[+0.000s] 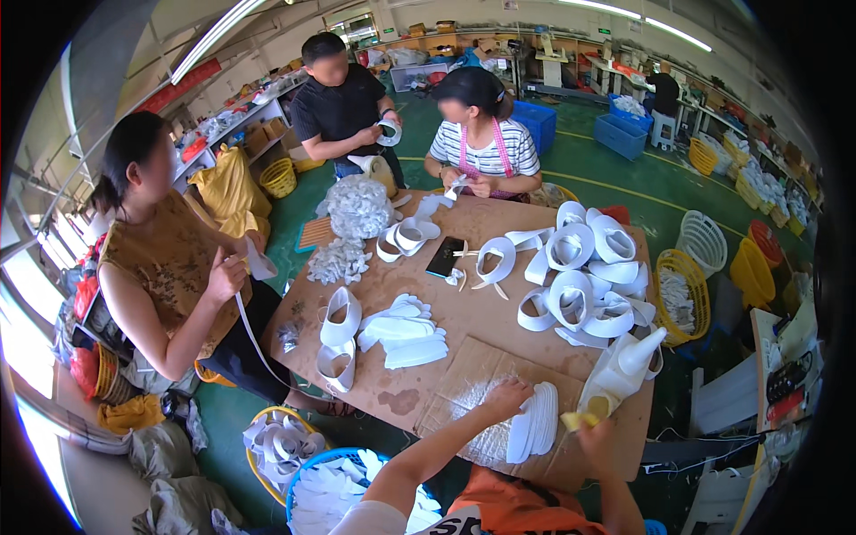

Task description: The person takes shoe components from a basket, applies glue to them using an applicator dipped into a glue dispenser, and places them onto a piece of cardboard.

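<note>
A fanned stack of white strap-shaped pieces [532, 423] lies on a glue-streaked cardboard sheet [452, 385] at the table's near side. From its left, my left hand [508, 399] reaches to the upper edge of the stack, fingers stretched forward and touching it. My right hand [599, 439] is to the right of the stack, closed round a yellow sponge [580, 420]; its far fingers are partly hidden. Just beyond that hand, a white plastic bottle with a cone-shaped nozzle [637, 352] lies tilted, with a yellowish opening toward me.
White curved loops [575, 245] pile up at the table's right. Flat white pieces [403, 332], a bagged white heap [357, 207] and a phone [446, 257] lie farther off. Three people work around the table. A blue basket [308, 464] and yellow basket [259, 428] stand below left.
</note>
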`<state>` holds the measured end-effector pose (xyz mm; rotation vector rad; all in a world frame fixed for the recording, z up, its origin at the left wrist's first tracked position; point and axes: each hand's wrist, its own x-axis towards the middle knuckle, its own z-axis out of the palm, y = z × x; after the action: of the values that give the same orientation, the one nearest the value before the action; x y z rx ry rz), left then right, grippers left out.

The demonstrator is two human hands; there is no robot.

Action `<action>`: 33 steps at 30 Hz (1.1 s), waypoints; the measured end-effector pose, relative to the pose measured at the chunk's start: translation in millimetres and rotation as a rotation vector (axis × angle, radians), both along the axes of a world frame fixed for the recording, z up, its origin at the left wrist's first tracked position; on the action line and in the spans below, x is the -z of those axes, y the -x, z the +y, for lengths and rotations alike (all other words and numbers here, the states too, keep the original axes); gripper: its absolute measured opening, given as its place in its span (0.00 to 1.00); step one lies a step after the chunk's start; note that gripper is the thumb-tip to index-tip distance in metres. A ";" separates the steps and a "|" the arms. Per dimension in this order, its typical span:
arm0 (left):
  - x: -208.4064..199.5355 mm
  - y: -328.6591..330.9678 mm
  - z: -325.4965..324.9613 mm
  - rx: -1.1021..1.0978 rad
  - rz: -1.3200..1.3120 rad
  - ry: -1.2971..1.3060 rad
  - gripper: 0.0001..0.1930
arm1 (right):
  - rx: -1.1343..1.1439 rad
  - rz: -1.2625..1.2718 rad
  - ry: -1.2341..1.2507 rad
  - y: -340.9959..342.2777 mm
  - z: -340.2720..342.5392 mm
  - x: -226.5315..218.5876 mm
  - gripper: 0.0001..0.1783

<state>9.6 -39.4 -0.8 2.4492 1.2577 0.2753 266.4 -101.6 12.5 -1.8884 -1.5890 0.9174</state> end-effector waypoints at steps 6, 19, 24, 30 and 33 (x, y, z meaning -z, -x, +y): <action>0.2 3.0 2.5 0.022 0.032 0.017 0.24 | -0.004 -0.193 -0.349 8.8 25.4 -70.3 0.10; -73.0 33.0 -30.2 -0.184 -0.363 0.277 0.11 | -0.014 -0.368 -0.153 0.3 26.5 -106.5 0.13; -88.0 25.6 -79.5 -0.346 -0.477 -0.417 0.09 | -0.010 -0.348 -0.223 -3.0 16.7 -97.8 0.13; 21.0 16.2 -123.1 -0.101 -0.338 -0.388 0.13 | -0.522 0.223 0.076 57.5 26.0 -41.3 0.12; 26.6 11.0 -126.9 -0.057 -0.298 -0.395 0.13 | -0.452 -0.192 -0.275 87.4 62.4 4.4 0.11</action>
<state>-1.5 -166.2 -27.3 2.5589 1.2329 0.9468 179.0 -39.2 8.1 -1.4891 -2.1894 0.6553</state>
